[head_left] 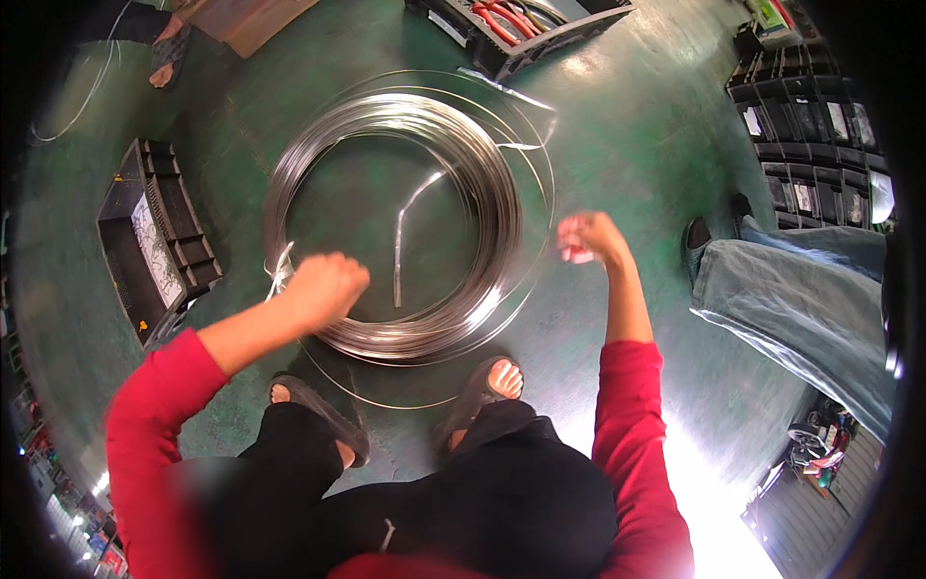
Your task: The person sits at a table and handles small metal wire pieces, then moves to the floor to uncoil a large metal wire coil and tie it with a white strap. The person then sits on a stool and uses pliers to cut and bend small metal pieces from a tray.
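A large coil of shiny metal wire (502, 232) lies on the green floor before me, with a white tie (281, 270) round its left side. Loose loops of the wire spread past the coil at the right and near my feet. My left hand (323, 289) is closed over the coil's lower left part; its fingers hide whatever they may hold. To the right of the coil, my right hand (590, 237) is curled with fingertips beside an outer loop; whether wire is in it cannot be made out. A silvery strip (398, 241) lies inside the ring.
A black divided tray (181, 217) stands at left. At the top, a black crate (502, 60) holds red-handled tools (497, 21), near a cardboard box (241, 24). Black bins (810, 130) stand at right, near another person's light trousers (772, 280). Another person's foot (164, 72) shows top left.
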Tool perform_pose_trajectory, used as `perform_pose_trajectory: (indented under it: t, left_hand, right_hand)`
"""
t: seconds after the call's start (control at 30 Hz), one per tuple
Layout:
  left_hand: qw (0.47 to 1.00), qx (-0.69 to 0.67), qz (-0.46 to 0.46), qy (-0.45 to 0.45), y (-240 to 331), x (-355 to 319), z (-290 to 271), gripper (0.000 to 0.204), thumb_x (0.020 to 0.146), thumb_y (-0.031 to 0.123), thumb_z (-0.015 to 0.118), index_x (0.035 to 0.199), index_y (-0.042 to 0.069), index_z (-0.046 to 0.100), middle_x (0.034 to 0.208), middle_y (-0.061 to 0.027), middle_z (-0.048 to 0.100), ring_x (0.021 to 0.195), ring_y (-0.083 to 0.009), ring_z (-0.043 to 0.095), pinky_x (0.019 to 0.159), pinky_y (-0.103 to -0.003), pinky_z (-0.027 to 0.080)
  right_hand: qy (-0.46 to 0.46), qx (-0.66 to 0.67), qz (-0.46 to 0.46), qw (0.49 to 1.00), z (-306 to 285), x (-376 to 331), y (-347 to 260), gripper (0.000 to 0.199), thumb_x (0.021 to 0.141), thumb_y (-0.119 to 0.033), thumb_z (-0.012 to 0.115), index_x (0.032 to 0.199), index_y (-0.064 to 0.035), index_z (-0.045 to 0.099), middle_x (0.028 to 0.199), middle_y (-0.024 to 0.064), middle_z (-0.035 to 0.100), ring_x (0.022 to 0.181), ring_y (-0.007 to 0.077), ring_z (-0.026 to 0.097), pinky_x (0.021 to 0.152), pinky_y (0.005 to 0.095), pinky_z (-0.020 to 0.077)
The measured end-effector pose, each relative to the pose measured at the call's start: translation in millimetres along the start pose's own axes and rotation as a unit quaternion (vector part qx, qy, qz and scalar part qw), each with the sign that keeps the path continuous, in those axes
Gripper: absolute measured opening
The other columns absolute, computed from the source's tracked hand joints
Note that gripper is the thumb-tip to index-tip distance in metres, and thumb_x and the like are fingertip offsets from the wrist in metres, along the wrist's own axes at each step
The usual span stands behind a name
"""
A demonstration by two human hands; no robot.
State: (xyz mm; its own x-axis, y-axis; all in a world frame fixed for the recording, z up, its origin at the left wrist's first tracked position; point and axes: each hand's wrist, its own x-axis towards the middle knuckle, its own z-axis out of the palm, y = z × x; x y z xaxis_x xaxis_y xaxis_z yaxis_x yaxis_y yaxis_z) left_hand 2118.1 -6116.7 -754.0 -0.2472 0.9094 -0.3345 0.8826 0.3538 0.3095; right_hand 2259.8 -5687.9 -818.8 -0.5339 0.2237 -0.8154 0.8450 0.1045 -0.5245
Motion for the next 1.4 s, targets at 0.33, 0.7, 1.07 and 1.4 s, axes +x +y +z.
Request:
perform_pose_trajectory:
  t: [0.33, 0.7, 1.07, 1.4]
  left_hand:
    - [0.905, -0.141, -0.343, 0.206, 18, 130, 39, 0.033, 0.082, 0.030, 0.068, 0.105, 0.010, 0.057, 0.088, -0.0094, 0.065, 0.081, -0.0340, 0.063, 0.072, -0.046, 0.049]
    - [0.683, -0.703, -0.159, 0.116, -1, 110, -5, 0.027, 0.091, 0.004, 0.052, 0.117, 0.000, 0.061, 0.107, -0.0112, 0.065, 0.088, -0.0144, 0.064, 0.078, -0.028, 0.051]
    - [0.892, -0.258, -0.063, 0.365, 25, 155, -24, 0.015, 0.085, 0.006, 0.063, 0.098, 0.004, 0.071, 0.103, -0.0068, 0.068, 0.092, -0.0200, 0.064, 0.080, -0.028, 0.050]
    - [0.761, -0.532, -0.147, 0.341, 34, 250, -14, 0.019, 0.092, 0.018, 0.055, 0.099, 0.006, 0.068, 0.072, -0.0083, 0.066, 0.057, -0.0201, 0.061, 0.057, -0.031, 0.049]
  right_hand:
    - [0.313, -0.268, -0.003, 0.911, 3, 96, -115, 0.044, 0.084, -0.048, 0.063, 0.105, -0.0102, 0.068, 0.108, 0.0124, 0.068, 0.104, 0.0303, 0.064, 0.087, 0.0415, 0.0507]
    - [0.167, 0.296, -0.257, 0.904, 5, 51, -76, 0.021, 0.087, -0.009, 0.058, 0.105, -0.0024, 0.067, 0.087, 0.0077, 0.069, 0.075, 0.0119, 0.066, 0.059, 0.0223, 0.0499]
    - [0.269, -0.156, -0.456, 0.834, 80, 16, -67, 0.014, 0.092, -0.018, 0.059, 0.097, -0.0082, 0.068, 0.089, 0.0125, 0.064, 0.075, 0.0298, 0.064, 0.069, 0.0377, 0.0518]
    - [0.328, -0.172, -0.525, 0.766, 75, -35, -93, 0.009, 0.078, -0.005, 0.065, 0.086, -0.0044, 0.060, 0.090, 0.0087, 0.064, 0.076, 0.0273, 0.064, 0.063, 0.0333, 0.0519]
